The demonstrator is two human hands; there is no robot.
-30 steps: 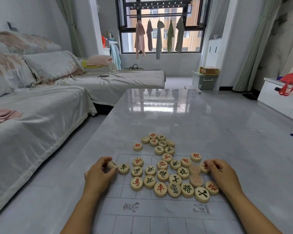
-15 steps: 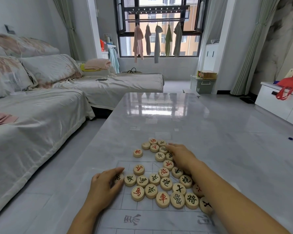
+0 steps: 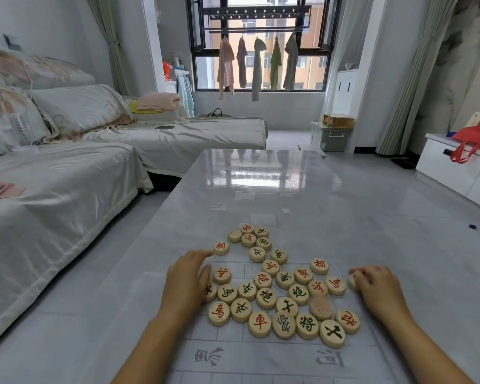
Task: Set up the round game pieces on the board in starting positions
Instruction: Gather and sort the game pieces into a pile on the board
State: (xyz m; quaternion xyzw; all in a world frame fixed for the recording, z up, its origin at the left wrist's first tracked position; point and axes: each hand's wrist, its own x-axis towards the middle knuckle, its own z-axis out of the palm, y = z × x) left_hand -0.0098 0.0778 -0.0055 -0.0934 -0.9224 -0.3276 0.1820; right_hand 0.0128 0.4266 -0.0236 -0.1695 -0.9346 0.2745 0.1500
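— What is the biggest thing here?
— The bench (image 3: 261, 189): a long slab, glossy and grey like marble, mirroring the window (image 3: 261, 45). On its near end lies the board (image 3: 261, 356), a thin pale sheet printed with grey grid lines and two large characters.
— And the round pieces?
— The round pieces (image 3: 266, 297) sit heaped on the board, some spilling past its far edge onto the bench. They are flat discs of pale wood, carved in red or black. One blank disc (image 3: 320, 307) lies face down.
— The hands?
— The left hand (image 3: 187, 281) lies palm down at the heap's left edge, fingers loosely stretched, gripping nothing and half hiding a black-marked piece (image 3: 209, 292). The right hand (image 3: 377, 289) is curled at the heap's right edge, its fingers pinching a single disc (image 3: 352, 282).
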